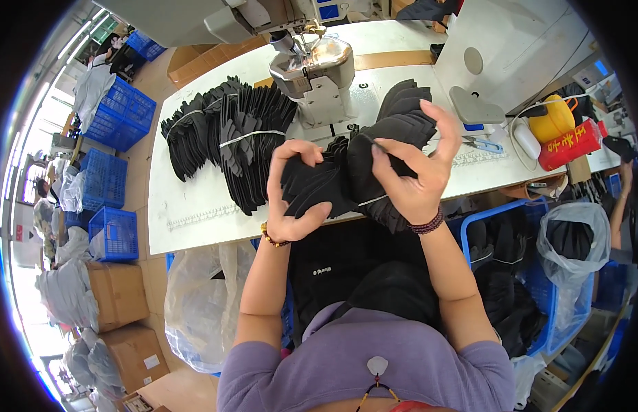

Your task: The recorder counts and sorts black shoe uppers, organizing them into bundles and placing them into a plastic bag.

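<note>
My left hand [283,196] is curled round a stack of black cut fabric pieces [322,184], thumb in front and fingers behind. Close beside it, my right hand [423,180] pinches the edge of a black fabric piece [362,159] between thumb and fingers. Its index finger stands out from the rest. Behind my right hand fans a larger pile of black pieces [405,113], with a white tie showing at its lower end. To the left on the white table lie banded bundles of the same pieces [254,141].
A sewing machine [315,69] stands on the white table [185,230] behind my hands. At the right are blue-handled scissors [485,145], a ruler and a red package [572,144]. Blue crates [463,237] and plastic bags [209,295] flank my lap.
</note>
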`<state>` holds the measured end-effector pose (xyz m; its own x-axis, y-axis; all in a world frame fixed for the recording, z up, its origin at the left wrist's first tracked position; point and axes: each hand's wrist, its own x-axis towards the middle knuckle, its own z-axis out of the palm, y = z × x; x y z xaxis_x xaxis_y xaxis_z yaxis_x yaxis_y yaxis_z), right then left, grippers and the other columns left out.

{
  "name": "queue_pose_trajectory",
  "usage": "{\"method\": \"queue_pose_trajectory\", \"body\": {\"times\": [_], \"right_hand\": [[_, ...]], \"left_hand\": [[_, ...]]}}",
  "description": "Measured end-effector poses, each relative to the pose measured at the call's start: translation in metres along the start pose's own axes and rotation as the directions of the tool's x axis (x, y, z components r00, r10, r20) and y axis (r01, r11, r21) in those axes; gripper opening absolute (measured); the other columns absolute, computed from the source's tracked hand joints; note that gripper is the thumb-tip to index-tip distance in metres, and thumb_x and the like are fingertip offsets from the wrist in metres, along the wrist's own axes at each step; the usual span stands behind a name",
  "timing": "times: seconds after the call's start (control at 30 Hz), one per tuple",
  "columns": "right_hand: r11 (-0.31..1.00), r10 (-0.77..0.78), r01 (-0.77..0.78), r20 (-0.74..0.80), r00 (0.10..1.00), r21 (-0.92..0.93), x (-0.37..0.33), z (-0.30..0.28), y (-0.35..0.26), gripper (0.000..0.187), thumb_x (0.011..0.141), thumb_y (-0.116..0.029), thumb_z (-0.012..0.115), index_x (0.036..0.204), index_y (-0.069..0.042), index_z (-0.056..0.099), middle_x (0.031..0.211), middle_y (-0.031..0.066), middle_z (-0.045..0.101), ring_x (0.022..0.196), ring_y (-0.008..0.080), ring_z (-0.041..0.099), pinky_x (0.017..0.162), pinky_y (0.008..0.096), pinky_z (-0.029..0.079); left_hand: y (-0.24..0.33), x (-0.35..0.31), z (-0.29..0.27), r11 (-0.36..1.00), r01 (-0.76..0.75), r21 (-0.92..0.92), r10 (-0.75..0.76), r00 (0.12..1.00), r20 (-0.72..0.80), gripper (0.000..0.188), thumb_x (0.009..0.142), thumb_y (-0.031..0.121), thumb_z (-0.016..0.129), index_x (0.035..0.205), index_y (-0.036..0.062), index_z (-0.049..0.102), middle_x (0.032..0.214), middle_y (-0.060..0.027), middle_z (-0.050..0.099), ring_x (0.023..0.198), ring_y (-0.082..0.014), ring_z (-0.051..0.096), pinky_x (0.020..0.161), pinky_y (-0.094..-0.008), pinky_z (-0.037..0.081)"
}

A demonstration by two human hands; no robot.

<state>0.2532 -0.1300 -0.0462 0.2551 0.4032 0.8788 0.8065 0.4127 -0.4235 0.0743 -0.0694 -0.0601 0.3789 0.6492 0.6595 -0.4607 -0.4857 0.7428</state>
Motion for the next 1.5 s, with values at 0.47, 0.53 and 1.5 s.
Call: {"method": "queue_pose_trajectory", "body": {"times": [0.47,0.53,1.5], "right_hand": [[0.995,-0.086,0.06,0.34,0.937,0.084,0.006,-0.004,0.003,0.053,0.061,-0.056,0.073,0.097,-0.018,0.066,0.14,0.0194,0.03,0.128,0.0471,0.017,0.102,0.0552,0.014],[0.995,-0.088,0.068,0.337,0.937,0.072,0.005,-0.004,0.003,0.055,0.06,-0.058,0.073,0.098,-0.017,0.066,0.14,0.0195,0.03,0.129,0.0472,0.016,0.102,0.0553,0.014],[0.988,-0.014,-0.029,0.271,0.962,0.152,-0.01,0.012,0.023,0.029,0.075,-0.024,0.071,0.104,-0.019,0.067,0.14,0.0176,0.033,0.129,0.0385,0.027,0.103,0.0475,0.018]], "left_hand": [[-0.001,0.021,-0.007,0.994,0.103,-0.035,-0.095,0.979,0.183,0.043,0.055,0.004,0.075,0.085,0.0075,0.045,0.086,-0.0072,0.05,0.089,-0.0196,0.049,0.086,-0.0349,0.039],[-0.003,0.02,-0.008,0.994,0.104,-0.038,-0.095,0.979,0.178,0.045,0.054,0.005,0.078,0.085,0.0077,0.045,0.087,-0.007,0.05,0.089,-0.0193,0.049,0.086,-0.035,0.039],[-0.012,0.019,-0.009,0.981,0.183,-0.062,-0.173,0.975,0.14,0.054,0.058,-0.011,0.078,0.096,0.007,0.044,0.1,-0.0064,0.052,0.097,-0.0143,0.053,0.088,-0.0292,0.045]]}}
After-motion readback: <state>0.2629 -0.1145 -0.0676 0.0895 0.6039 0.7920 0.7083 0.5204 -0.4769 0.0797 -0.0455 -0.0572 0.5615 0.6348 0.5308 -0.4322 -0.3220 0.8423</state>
